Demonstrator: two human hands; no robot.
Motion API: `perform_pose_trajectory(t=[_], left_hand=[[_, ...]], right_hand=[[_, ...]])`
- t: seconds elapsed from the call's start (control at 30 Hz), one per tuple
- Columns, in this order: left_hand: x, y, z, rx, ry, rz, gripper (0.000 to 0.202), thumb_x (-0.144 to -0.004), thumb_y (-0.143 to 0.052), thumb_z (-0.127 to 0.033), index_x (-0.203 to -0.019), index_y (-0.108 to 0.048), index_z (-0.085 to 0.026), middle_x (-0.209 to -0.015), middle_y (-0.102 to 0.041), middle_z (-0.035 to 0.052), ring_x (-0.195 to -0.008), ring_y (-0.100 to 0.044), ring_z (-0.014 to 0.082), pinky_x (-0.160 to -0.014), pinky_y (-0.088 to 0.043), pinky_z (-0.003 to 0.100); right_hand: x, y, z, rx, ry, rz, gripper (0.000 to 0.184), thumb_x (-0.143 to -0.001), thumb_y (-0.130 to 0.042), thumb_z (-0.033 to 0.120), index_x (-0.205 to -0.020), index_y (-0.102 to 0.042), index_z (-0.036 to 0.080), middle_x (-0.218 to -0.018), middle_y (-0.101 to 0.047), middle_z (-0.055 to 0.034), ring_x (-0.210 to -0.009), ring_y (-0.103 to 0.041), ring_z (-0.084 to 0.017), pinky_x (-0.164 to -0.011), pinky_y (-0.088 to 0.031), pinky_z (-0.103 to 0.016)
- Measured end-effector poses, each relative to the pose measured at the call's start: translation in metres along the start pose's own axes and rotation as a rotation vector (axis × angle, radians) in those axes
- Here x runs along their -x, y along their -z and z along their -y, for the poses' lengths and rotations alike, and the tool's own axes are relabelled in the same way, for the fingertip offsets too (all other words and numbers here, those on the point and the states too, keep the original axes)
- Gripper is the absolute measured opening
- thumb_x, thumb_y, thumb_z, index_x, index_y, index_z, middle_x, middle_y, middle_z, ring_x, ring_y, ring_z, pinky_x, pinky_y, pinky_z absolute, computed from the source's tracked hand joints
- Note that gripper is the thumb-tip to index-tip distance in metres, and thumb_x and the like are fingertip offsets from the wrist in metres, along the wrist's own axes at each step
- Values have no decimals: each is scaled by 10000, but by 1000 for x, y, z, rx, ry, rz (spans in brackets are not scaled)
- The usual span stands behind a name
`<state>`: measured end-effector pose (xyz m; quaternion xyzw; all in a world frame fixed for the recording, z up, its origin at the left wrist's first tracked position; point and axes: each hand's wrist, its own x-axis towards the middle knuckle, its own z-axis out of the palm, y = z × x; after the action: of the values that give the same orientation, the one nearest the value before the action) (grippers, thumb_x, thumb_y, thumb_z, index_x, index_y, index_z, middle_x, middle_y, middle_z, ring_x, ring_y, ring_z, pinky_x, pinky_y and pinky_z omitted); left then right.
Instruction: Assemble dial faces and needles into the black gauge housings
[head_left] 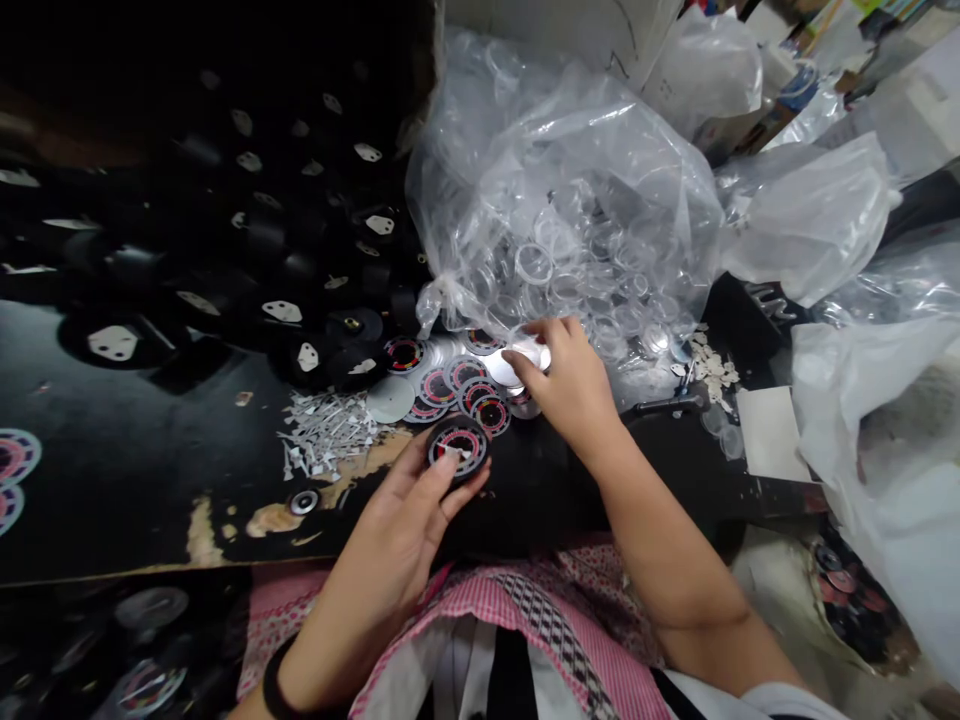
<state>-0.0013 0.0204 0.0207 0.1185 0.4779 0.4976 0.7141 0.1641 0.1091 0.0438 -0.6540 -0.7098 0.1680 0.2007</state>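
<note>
My left hand (420, 500) holds a round black gauge (457, 449) with a printed dial, its thumb lying on the face by a white pointer. Farther right, my right hand (566, 385) has thumb and fingers closed around the edge of a shiny silvery disc (510, 366). Between the hands lie several loose dial faces (474, 395) with red and black markings, overlapping one another. A plain grey disc (390, 399) rests left of them, beside a heap of small white pointers (326, 432).
A clear plastic bag (562, 130) of transparent round covers stands behind my right hand. Many black gauge housings (285, 330) with white plates fill the back left. Small pale plates (712, 368) and a white card (772, 432) lie right. The worn table edge (172, 572) runs in front.
</note>
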Motion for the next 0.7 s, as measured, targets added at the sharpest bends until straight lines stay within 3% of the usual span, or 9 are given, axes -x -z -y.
perform_pose_trajectory(t=[0.07,0.13,0.2,0.3,0.37,0.43,0.53,0.63,0.7], left_hand=[[0,0,-1,-4,53,14,275,-712,-842,-331,-946,-759,-213,-986,-787,59,-914,-732,220,-746,-624,291],[0,1,-3,5,99,18,275,-700,-852,-317,-922,-757,-184,-910,-797,78,-797,-737,191,-687,-616,254],[0,1,-4,31,116,15,263,-722,-840,-300,-937,-755,-174,-912,-800,84,-771,-733,171,-711,-617,250],[-2,2,-6,93,125,30,255,-774,-809,-291,-1003,-753,-191,-1027,-791,71,-883,-740,182,-834,-614,293],[-3,2,-7,133,148,28,258,-800,-790,-343,-1018,-757,-209,-1088,-779,56,-951,-738,199,-888,-605,320],[-4,2,-7,145,158,10,289,-812,-762,-446,-996,-766,-223,-1078,-782,50,-972,-737,210,-884,-608,323],[-4,2,-7,31,58,50,347,-813,-726,-536,-1008,-766,-252,-1146,-765,46,-1067,-710,226,-881,-602,306],[-2,7,-5,-97,-31,113,344,-818,-760,-436,-1134,-735,-302,-1331,-688,19,-1211,-641,239,-909,-584,291],[0,10,-3,-186,-63,125,397,-822,-762,-404,-1206,-707,-319,-1364,-671,13,-1236,-627,242,-925,-578,299]], right_hand=[[-13,-7,-13,129,-27,-23,389,-880,-695,331,-1210,-621,139,-1216,-616,-185,-1025,-628,-321,-901,-473,-475],[-18,-10,-23,116,4,-17,350,-901,-652,292,-1213,-636,137,-1193,-643,-185,-1003,-644,-318,-915,-481,-486],[-15,-7,-28,64,22,-61,287,-933,-560,228,-1190,-658,144,-1134,-685,-163,-987,-654,-293,-935,-486,-470],[2,3,-25,-115,15,-178,298,-944,-502,192,-1190,-670,170,-1115,-708,-124,-983,-655,-253,-934,-503,-435],[19,7,-12,-362,16,-114,285,-946,-542,226,-1194,-678,206,-1073,-719,-77,-906,-663,-208,-860,-541,-373],[37,6,5,-544,64,64,289,-950,-564,236,-1214,-682,233,-1021,-710,-45,-871,-661,-175,-826,-554,-331],[54,-3,25,-487,193,180,327,-967,-524,191,-1255,-674,230,-1084,-631,-72,-957,-635,-174,-888,-538,-341],[56,-6,32,-399,243,172,297,-983,-521,221,-1236,-677,226,-1178,-561,-93,-1020,-612,-179,-914,-516,-341],[53,-6,33,-417,215,164,231,-1002,-519,300,-1114,-697,204,-1079,-599,-72,-983,-617,-171,-876,-505,-313]])
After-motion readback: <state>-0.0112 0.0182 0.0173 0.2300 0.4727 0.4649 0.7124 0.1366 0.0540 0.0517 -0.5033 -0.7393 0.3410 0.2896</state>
